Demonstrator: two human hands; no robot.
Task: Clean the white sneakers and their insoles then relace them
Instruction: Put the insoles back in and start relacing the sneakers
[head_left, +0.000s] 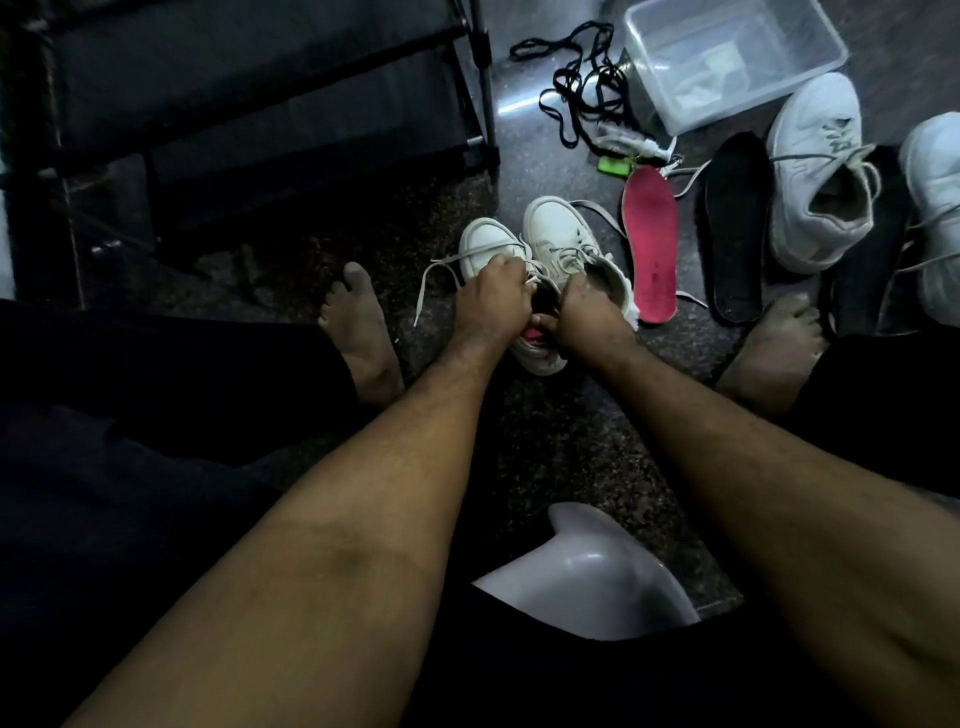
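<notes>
Fingers of the left hand are curled down over the laces and tongue of the left small sneaker, gripping the top of the shoe. The right hand is pinched closed at the same shoe's opening, thumb and fingers clamped on what looks like a pink insole edge showing at the heel. Both small white sneakers sit side by side on the dark floor between the bare feet, the right small sneaker touching its partner. Just right of them lies a loose pink insole, then a black insole. Far right stand two larger white sneakers. Beyond, black laces tangle beside a clear plastic tub.
</notes>
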